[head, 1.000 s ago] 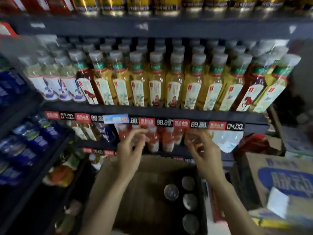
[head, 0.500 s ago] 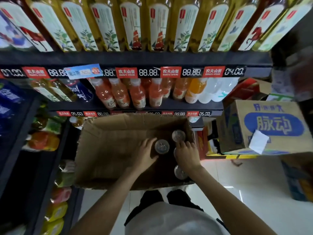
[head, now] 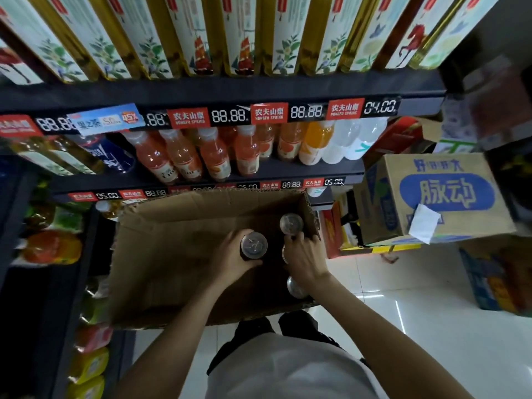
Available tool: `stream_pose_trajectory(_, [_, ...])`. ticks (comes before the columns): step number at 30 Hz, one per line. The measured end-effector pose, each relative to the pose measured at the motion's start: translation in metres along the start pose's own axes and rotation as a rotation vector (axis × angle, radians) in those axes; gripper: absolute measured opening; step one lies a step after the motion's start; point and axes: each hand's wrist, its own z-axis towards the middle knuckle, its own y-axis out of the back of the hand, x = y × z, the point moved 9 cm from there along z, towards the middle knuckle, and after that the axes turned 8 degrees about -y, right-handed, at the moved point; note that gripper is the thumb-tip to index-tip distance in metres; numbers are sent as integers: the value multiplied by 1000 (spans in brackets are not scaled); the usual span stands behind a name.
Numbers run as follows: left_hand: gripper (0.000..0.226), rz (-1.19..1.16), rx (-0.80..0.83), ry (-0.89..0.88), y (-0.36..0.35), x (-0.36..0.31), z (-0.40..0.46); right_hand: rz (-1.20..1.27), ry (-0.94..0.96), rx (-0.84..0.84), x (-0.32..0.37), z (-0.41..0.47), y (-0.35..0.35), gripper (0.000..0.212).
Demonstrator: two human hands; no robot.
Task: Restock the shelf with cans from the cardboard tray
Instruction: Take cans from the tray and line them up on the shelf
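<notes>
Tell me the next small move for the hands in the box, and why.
Probably lift the can straight up: the left hand already grips it, while the right hand covers a second can inside the cardboard tray.

Four upright cans stand in the tray's right end.

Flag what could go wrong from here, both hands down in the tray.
1. The left hand grips a can from the side; lifted with a loose hold, it might slip back into the tray.
2. The right hand covers another can, with cans close by at the far corner and near the wrist; pulling up could knock them.
3. The tray sits against the shelf edge; tugging may shift it.
</notes>
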Motion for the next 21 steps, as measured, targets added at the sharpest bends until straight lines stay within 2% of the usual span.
stream_pose_trajectory(4, [59,-249,-178,82,43,-4,-22,326,-63,18,-23,-23,46,59])
stream_pose_trajectory(8, [67,-528,-325,144,88,-29,-37,933,-47,64,-57,-30,86,58])
stream_pose_trajectory(10, [69,-688,-425,165,113,-45,-39,1247,-2,153,-61,-32,107,54])
stream_pose_trajectory(12, [83,-778,-493,129,137,-66,-38,1486,64,245,-58,-33,128,56])
stream_pose_trajectory(14, [90,-808,-528,62,161,-88,-36,1582,110,252,-59,-29,149,60])
stream_pose_trajectory(16, [81,-791,-534,-1,183,-110,-32,1651,153,230,-58,-26,172,62])
stream_pose_trajectory(18, [76,-752,-560,-67,208,-135,-29,1661,192,160,-60,-25,199,55])
stream_pose_trajectory(21, [51,-723,-624,-162,246,-174,-27,1629,263,31,-67,-28,250,46])
